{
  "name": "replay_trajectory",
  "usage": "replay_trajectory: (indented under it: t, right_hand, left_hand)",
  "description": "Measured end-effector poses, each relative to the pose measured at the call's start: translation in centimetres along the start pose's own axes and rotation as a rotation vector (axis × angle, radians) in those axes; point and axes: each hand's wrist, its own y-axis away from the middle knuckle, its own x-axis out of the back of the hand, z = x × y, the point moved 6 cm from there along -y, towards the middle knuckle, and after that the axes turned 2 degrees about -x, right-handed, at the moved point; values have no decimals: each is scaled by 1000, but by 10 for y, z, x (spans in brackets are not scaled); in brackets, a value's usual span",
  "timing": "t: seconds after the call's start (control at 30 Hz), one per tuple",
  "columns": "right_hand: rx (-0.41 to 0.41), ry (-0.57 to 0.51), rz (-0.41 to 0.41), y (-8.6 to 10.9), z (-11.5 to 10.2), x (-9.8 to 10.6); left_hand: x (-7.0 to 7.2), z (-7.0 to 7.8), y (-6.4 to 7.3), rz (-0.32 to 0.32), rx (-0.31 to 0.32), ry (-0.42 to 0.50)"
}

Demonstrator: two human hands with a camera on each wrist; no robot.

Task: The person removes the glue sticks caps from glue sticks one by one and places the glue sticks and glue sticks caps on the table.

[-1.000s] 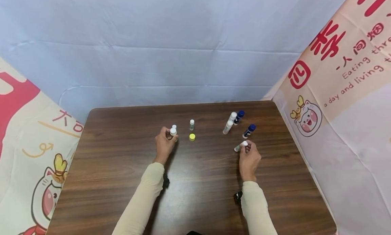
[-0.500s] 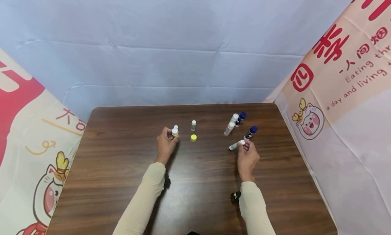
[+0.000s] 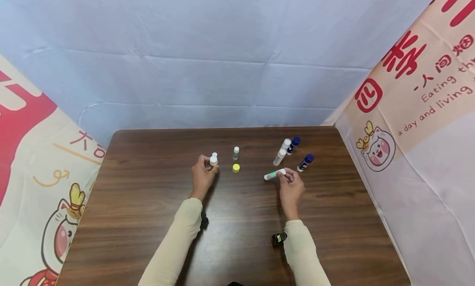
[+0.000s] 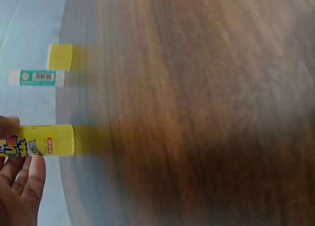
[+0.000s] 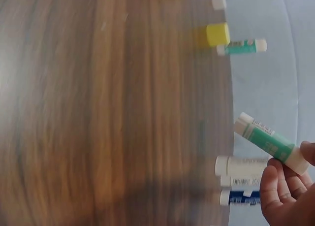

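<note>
My left hand (image 3: 203, 175) grips a yellow glue stick (image 4: 42, 140) with a white top, held upright at the left middle of the table. Behind it, mostly covered, shows the white top of another small stick (image 3: 215, 154). My right hand (image 3: 291, 191) pinches a green-and-white glue stick (image 5: 269, 141) by its white cap end, tilted with the other end pointing left. A yellow cap (image 3: 236, 168) lies between the hands, and a small green-and-white glue stick (image 3: 236, 153) stands upright behind it.
Two white glue sticks (image 3: 280, 157) stand close together at the back right. Beside them are two blue glue sticks (image 3: 305, 162), one farther back and one nearer. The brown wooden table (image 3: 148, 162) ends at a pale cloth backdrop (image 3: 208, 83).
My right hand has moved left, away from the near blue glue stick, carrying the green-and-white one, which has tipped closer to level. My left hand stays in place on the yellow glue stick.
</note>
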Motion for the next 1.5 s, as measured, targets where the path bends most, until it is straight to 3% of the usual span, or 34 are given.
replay_trajectory:
  t: [0.13, 0.4, 0.73, 1.1, 1.33, 1.5]
  right_hand:
    - [-65, -113, -46, 4, 0, -12]
    - [-87, -187, -124, 9, -6, -30]
    - [-102, -215, -221, 27, -42, -38]
    - [-115, -249, -226, 21, -13, -58]
    - [-104, -216, -211, 26, -11, -63]
    - [-120, -234, -220, 27, -12, -65]
  left_hand:
    - [0, -1, 0, 1, -2, 12]
    - [0, -2, 0, 9, 6, -4]
    - [-1, -4, -1, -2, 10, -5]
    - [1, 0, -2, -16, 5, -11]
    - [3, 0, 2, -27, 3, -27]
    - [10, 4, 11, 10, 11, -21]
